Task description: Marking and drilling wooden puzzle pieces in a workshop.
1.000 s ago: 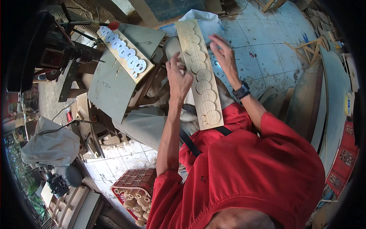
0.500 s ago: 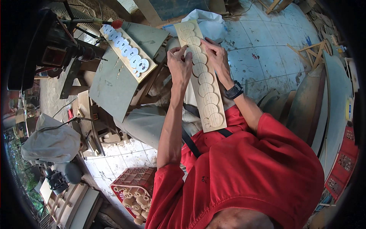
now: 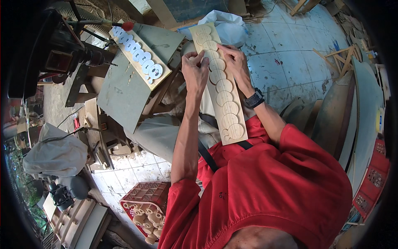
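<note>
A long, pale wooden puzzle board (image 3: 241,132) lies lengthwise over my lap, tilting away from me. Overlapping plain wooden discs (image 3: 224,98) run along it in a caterpillar-like row, with a small curled piece at the near end. At the board's left edge, near the far end, my left hand (image 3: 195,71) is closed, its fingers curled and its index finger and thumb against the edge. Across from it my right hand (image 3: 235,62) grips the right edge, the index finger resting by a disc. Its lower fingers are partly hidden.
On a grey slanted panel (image 3: 124,89) at left lies a similar board with white numbered discs (image 3: 144,57). A drill (image 3: 85,57) juts in beside it. A red crate (image 3: 145,193) of turned wooden pieces stands at lower left. Curved panels (image 3: 333,116) lean at right.
The near end of the board has shifted very slightly right and toward me. Both hands keep nearly the same place on its edges.
</note>
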Motion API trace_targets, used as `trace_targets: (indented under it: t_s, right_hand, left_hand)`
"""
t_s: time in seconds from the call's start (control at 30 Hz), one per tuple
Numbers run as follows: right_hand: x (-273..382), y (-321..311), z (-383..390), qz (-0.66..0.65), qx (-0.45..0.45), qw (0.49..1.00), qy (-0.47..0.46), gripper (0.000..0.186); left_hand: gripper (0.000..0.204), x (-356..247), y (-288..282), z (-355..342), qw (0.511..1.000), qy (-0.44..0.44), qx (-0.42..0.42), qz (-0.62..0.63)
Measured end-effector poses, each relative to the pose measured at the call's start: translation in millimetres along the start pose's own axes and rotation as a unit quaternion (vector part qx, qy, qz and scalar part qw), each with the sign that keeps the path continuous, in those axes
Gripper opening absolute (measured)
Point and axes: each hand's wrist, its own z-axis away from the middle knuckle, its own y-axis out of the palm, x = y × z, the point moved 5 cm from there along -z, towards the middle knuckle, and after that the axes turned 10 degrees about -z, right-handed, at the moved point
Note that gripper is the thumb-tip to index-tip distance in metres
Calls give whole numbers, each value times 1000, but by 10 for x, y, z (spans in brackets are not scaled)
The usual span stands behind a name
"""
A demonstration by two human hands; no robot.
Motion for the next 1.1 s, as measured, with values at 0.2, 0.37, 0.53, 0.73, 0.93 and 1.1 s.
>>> trace_targets:
  t_s: [0.2, 0.37, 0.53, 0.73, 0.93, 1.1]
  right_hand:
    - [89, 45, -22, 22, 3, 1000, -8, 34]
    - [212, 42, -3, 43, 6, 999, -16, 30]
    - [279, 44, -10, 39, 16, 999, -8, 29]
    - [251, 57, -32, 57, 37, 998, -12, 29]
    - [164, 71, -33, 59, 48, 997, -16, 29]
    - [176, 80, -22, 39, 49, 998, 6, 30]
  left_hand:
    - [33, 11, 0, 16, 1000, -5, -13, -1]
    - [33, 33, 26, 13, 1000, 1, -21, -9]
    - [33, 59, 28, 22, 999, -5, -32, 4]
    - [34, 99, 18, 7, 999, -3, -35, 1]
    - [35, 105, -7, 34, 999, -5, -30, 9]
    - [35, 104, -10, 51, 999, -11, -39, 10]
